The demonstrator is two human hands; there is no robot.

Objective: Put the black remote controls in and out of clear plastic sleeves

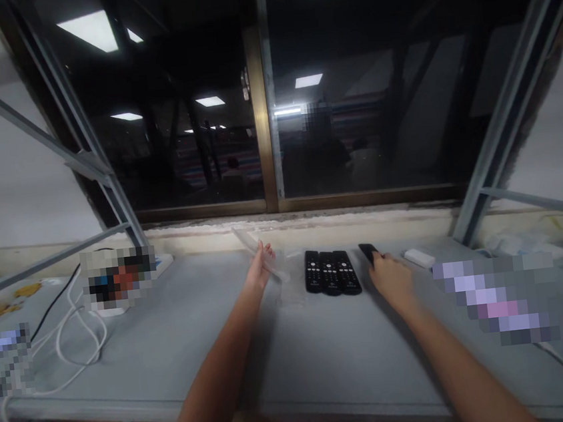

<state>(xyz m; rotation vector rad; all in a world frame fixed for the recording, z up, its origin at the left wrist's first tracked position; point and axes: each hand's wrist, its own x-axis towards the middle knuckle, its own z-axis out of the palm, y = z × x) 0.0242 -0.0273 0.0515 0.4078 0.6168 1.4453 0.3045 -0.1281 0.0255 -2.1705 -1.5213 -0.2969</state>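
Left hand: here in the head view, the left hand (258, 267) has its fingers closed around a clear bag (245, 239), raised at a slant over the worktop (175, 343).
Right hand: over on the other side, the right hand (392, 276) grips a black remote (368, 252), far end poking out, long axis slanting away and leftward.
Row of remotes: three black remotes (329, 273) lie side by side between the hands, lengthwise away from the person; the right hand is nearer, its remote just beside the row.
Bag contents: no remote shows inside the raised bag!
Clear plastic: more clear plastic (294, 291) lies left of the row; whether it joins the bag, I cannot tell.
White block: a small white block (420, 258) sits just beyond the right hand.
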